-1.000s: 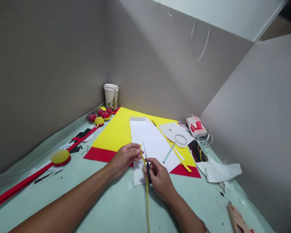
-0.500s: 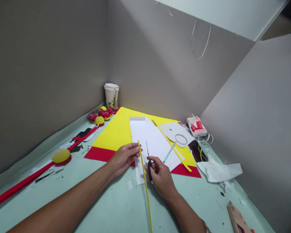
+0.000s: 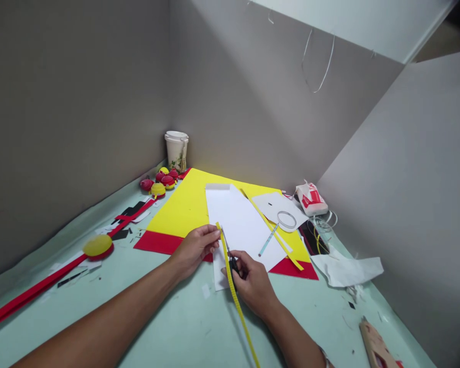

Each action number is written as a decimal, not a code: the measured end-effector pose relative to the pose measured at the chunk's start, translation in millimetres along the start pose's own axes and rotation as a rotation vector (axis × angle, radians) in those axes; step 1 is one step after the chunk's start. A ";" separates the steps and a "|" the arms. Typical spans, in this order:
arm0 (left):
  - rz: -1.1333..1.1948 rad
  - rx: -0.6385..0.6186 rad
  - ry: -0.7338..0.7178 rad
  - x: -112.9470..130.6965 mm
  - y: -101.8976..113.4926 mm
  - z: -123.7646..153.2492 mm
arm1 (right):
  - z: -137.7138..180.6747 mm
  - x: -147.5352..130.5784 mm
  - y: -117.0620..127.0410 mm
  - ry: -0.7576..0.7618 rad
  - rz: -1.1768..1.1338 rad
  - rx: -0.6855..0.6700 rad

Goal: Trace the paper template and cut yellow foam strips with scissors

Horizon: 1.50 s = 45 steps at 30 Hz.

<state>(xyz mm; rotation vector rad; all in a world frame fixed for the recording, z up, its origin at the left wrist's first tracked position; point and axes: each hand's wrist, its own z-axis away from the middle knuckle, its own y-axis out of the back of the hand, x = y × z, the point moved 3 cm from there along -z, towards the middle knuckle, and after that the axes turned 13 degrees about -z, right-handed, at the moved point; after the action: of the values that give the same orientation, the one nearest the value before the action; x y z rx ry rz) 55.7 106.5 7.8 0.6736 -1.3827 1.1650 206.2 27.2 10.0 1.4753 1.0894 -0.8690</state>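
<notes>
My left hand [image 3: 197, 249] pinches the upper end of a long, thin yellow strip [image 3: 234, 298], whose edge looks finely notched. The strip hangs down toward me past the bottom of the view. My right hand [image 3: 254, 279] is closed round black-handled scissors [image 3: 233, 266], with the blades pointing up and left against the strip's right edge, just below my left fingertips. Whether the blades are parted I cannot make out. Beneath both hands lies a white sheet of paper [image 3: 237, 214], on top of a yellow sheet [image 3: 176, 204] and a red sheet [image 3: 159, 243].
Red and yellow round pieces [image 3: 166, 181] cluster by a white bucket [image 3: 176, 151]. At left runs a red strip [image 3: 67, 269] with a yellow disc [image 3: 98, 246]. To the right are a pen [image 3: 268, 240], a ring [image 3: 286, 220], a tissue pack [image 3: 311, 199] and a glue gun [image 3: 375, 342].
The scissors have moved left and tilted, bringing their blades to the strip. The strip's lower end has swung to the right. My left hand has barely moved.
</notes>
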 end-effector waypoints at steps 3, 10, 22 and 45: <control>-0.047 0.038 -0.017 0.3 0.7 0.0 | 0.8 -1.6 0.3 0.018 0.012 -0.009; -0.073 0.053 -0.005 2.1 -0.1 1.5 | 1.1 -2.8 0.4 0.026 0.035 -0.009; -0.039 0.030 -0.002 1.4 0.6 0.0 | 1.3 -3.0 0.6 0.050 0.038 0.001; -0.035 -0.002 -0.008 2.1 -0.1 0.3 | 1.6 -4.4 2.4 0.055 0.063 -0.006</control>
<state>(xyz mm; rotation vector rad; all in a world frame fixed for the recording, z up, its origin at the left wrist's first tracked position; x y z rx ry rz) 55.3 106.7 9.9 0.6992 -1.3732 1.1344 207.1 24.8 14.6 1.5283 1.0795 -0.7839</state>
